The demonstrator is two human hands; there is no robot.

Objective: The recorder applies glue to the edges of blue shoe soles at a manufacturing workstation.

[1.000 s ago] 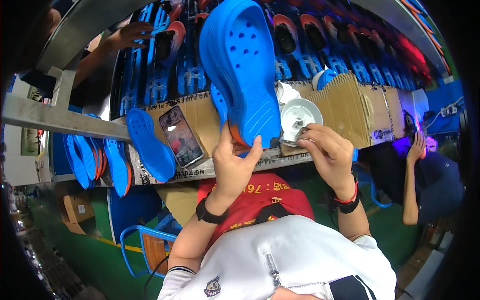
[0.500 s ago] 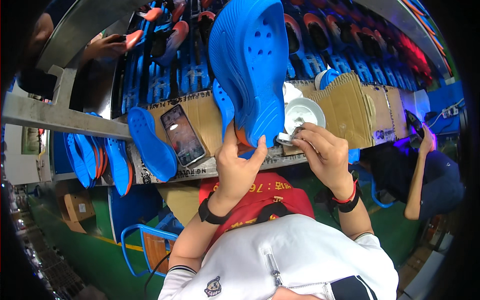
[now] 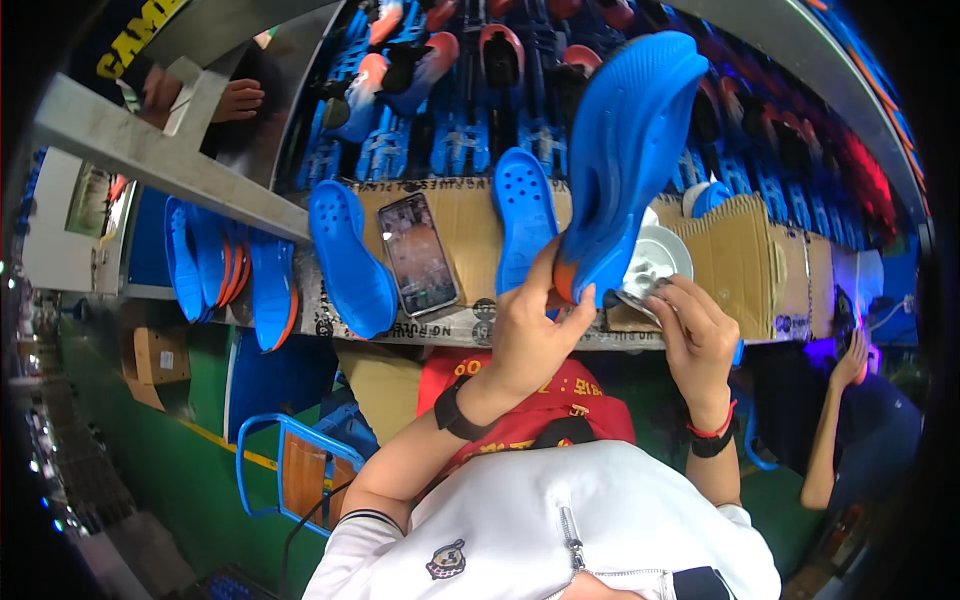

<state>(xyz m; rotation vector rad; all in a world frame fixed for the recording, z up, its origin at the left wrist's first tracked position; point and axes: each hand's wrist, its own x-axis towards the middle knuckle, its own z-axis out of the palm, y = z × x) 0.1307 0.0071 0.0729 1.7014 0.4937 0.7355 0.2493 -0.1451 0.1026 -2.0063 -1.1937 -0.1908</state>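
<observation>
My left hand (image 3: 530,335) is closed round the orange-edged heel of a blue shoe sole (image 3: 635,150), which stands tilted above the table's edge. Pinched between the fingers of my right hand (image 3: 700,335) is a small silvery flat piece (image 3: 634,302), whose kind I cannot make out. It is beside the sole's heel, just in front of a white bowl (image 3: 684,252). A second blue sole (image 3: 525,215) with round holes lies behind my left hand. Further left another blue sole (image 3: 350,265) lies next to a phone (image 3: 418,255).
Several blue soles with orange edges (image 3: 200,262) overhang the table at left. A metal frame bar (image 3: 170,180) crosses there. Shoes on blue racks (image 3: 460,140) line the back. Folded cardboard (image 3: 735,260) is right of the bowl. Other people's hands (image 3: 238,100) (image 3: 852,358) show at both sides.
The view has shifted, so table things appear further right. The held sole has tilted to the right and turned more side-on. My right hand's silvery piece is now in front of the bowl.
</observation>
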